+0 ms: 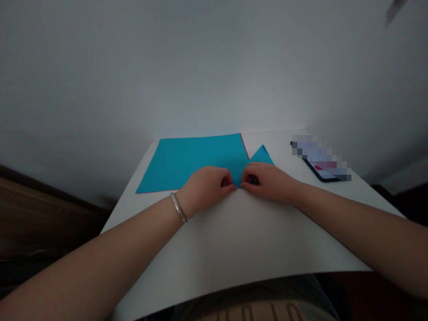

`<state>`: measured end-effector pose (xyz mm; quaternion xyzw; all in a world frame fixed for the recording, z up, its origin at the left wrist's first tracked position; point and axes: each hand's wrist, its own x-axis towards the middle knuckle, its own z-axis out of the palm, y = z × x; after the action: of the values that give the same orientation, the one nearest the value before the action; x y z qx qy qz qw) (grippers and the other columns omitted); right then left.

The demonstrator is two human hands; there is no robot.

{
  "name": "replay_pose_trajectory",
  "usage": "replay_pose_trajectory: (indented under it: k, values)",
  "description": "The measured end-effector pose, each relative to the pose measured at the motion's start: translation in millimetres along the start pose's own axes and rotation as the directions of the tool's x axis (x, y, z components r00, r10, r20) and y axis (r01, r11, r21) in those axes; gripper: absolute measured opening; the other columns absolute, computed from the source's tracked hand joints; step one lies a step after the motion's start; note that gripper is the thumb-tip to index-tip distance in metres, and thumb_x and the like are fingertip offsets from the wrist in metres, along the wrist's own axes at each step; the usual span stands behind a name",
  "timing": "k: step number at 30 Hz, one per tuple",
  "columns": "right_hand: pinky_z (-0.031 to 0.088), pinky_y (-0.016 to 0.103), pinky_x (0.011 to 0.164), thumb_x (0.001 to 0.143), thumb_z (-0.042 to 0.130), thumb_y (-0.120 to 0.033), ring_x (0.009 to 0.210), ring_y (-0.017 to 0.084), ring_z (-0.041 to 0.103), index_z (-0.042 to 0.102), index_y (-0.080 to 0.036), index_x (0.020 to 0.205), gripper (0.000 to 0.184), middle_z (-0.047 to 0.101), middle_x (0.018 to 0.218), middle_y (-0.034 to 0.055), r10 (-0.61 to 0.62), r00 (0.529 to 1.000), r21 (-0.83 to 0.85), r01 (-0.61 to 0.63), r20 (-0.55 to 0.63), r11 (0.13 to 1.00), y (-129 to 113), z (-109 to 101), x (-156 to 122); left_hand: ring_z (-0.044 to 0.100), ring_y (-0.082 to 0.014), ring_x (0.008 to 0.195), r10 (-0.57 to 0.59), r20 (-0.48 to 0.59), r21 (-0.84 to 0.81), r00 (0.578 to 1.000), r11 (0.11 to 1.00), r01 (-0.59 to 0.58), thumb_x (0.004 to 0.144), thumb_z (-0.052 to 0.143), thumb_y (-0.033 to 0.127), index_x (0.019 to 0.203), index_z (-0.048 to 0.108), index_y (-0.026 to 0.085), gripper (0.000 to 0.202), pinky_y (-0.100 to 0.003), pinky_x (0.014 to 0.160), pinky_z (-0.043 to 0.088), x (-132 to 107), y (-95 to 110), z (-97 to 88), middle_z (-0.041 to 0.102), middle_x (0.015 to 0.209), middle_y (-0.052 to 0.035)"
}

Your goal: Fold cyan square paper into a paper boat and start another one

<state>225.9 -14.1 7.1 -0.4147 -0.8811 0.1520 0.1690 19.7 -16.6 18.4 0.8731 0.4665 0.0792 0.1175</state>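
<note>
A flat blue sheet of paper (194,158) lies on the white table, with a thin red line along its right and near edges. Over its near right corner, a folded piece of blue paper (263,155) shows a pointed tip behind my right hand (265,180). My left hand (209,187) is close beside it, fingers curled and pinching at the folded paper's near edge. Thumb and fingers of my right hand are also closed on that edge. The hands hide most of the folded piece. A silver bangle (178,207) circles my left wrist.
A phone (321,162) lies at the right of the white table (234,249), its screen partly blurred out. A pale wall (214,67) stands right behind the table. Wooden furniture (43,209) is at the left.
</note>
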Motion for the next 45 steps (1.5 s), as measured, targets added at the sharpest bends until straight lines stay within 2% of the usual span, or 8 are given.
replay_pose_trajectory:
  k: [6, 10, 14, 19, 23, 27, 34, 45]
  values:
    - [0.034, 0.026, 0.06, 0.078, 0.058, -0.024, 0.066, 0.013, 0.05, 0.062, -0.018, 0.076, 0.008, 0.059, 0.075, 0.0019, 0.02, 1.0, 0.007, -0.02, 0.023, 1.0, -1, 0, 2, 0.056, -0.0155, 0.066, 0.004, 0.019, -0.026, 1.0, 1.0, -0.003, 0.084, 0.055, 0.04, 0.086, 0.065, 0.02, 0.022, -0.026, 0.057, 0.036, 0, 0, -0.5, 0.066, 0.078, -0.0018]
    - [0.032, 0.025, 0.06, 0.079, 0.056, -0.022, 0.068, 0.013, 0.049, 0.059, -0.018, 0.077, 0.005, 0.058, 0.075, 0.0016, -0.002, 1.0, -0.029, 0.003, 0.029, 1.0, -3, -2, 2, 0.054, -0.0156, 0.067, 0.08, -0.03, -0.015, 0.996, 0.997, -0.081, 0.083, 0.054, 0.027, 0.093, 0.059, 0.02, 0.013, -0.026, 0.055, 0.037, -2, 1, -1.3, 0.063, 0.078, -0.0005]
    - [0.031, 0.026, 0.059, 0.08, 0.055, -0.021, 0.068, 0.014, 0.049, 0.057, -0.019, 0.083, 0.004, 0.059, 0.076, 0.0013, 0.003, 1.0, -0.036, -0.002, 0.031, 0.999, -4, -1, 2, 0.055, -0.0164, 0.076, 0.12, -0.04, 0.015, 0.992, 0.993, -0.119, 0.084, 0.049, 0.017, 0.09, 0.061, 0.02, 0.013, -0.028, 0.066, 0.041, -3, 2, -1.5, 0.061, 0.083, -0.0019]
    - [0.034, 0.025, 0.059, 0.081, 0.055, -0.021, 0.069, 0.014, 0.051, 0.057, -0.019, 0.091, 0.011, 0.059, 0.078, 0.0014, 0.007, 1.0, -0.013, -0.007, 0.008, 1.0, 0, 0, 4, 0.058, -0.0185, 0.084, 0.164, -0.02, 0.176, 0.986, 0.972, -0.158, 0.09, 0.048, 0.019, 0.1, 0.065, 0.024, 0.02, -0.029, 0.071, 0.044, -5, 5, -2.7, 0.062, 0.09, -0.0033]
    - [0.039, 0.027, 0.07, 0.085, 0.052, -0.018, 0.083, 0.017, 0.056, 0.063, -0.021, 0.092, 0.013, 0.062, 0.089, 0.0036, -0.097, 0.995, -0.057, 0.098, 0.018, 0.994, 4, -1, 5, 0.058, -0.0207, 0.082, 0.269, 0.056, 0.402, 0.961, 0.875, -0.269, 0.089, 0.052, 0.016, 0.091, 0.065, 0.018, 0.014, -0.03, 0.065, 0.044, -8, 12, -7.3, 0.062, 0.089, -0.0057]
    - [0.042, 0.029, 0.076, 0.086, 0.053, -0.017, 0.092, 0.018, 0.058, 0.069, -0.023, 0.092, 0.018, 0.066, 0.095, 0.0034, -0.204, 0.979, -0.136, 0.205, 0.021, 0.969, 10, -1, 7, 0.058, -0.0212, 0.078, 0.227, 0.108, 0.47, 0.968, 0.846, -0.251, 0.089, 0.05, 0.013, 0.094, 0.066, 0.015, 0.017, -0.03, 0.056, 0.04, -11, 21, -10.5, 0.061, 0.085, -0.0082]
    - [0.044, 0.029, 0.071, 0.083, 0.056, -0.013, 0.085, 0.017, 0.063, 0.074, -0.026, 0.093, 0.025, 0.07, 0.098, 0.0022, -0.278, 0.957, -0.205, 0.291, 0.087, 0.935, 15, -8, 4, 0.058, -0.0196, 0.074, 0.233, 0.151, 0.437, 0.961, 0.856, -0.276, 0.087, 0.049, 0.013, 0.093, 0.067, 0.016, 0.019, -0.029, 0.056, 0.041, -12, 17, -9.0, 0.062, 0.087, -0.008]
    - [0.046, 0.03, 0.068, 0.079, 0.054, -0.011, 0.081, 0.017, 0.065, 0.075, -0.024, 0.083, 0.025, 0.072, 0.095, 0.0004, -0.223, 0.966, -0.235, 0.249, 0.134, 0.939, 16, -17, -8, 0.063, -0.0186, 0.085, 0.186, 0.115, 0.285, 0.976, 0.935, -0.212, 0.089, 0.047, 0.024, 0.088, 0.071, 0.019, 0.025, -0.027, 0.067, 0.047, -10, 8, -13.1, 0.068, 0.101, -0.0062]
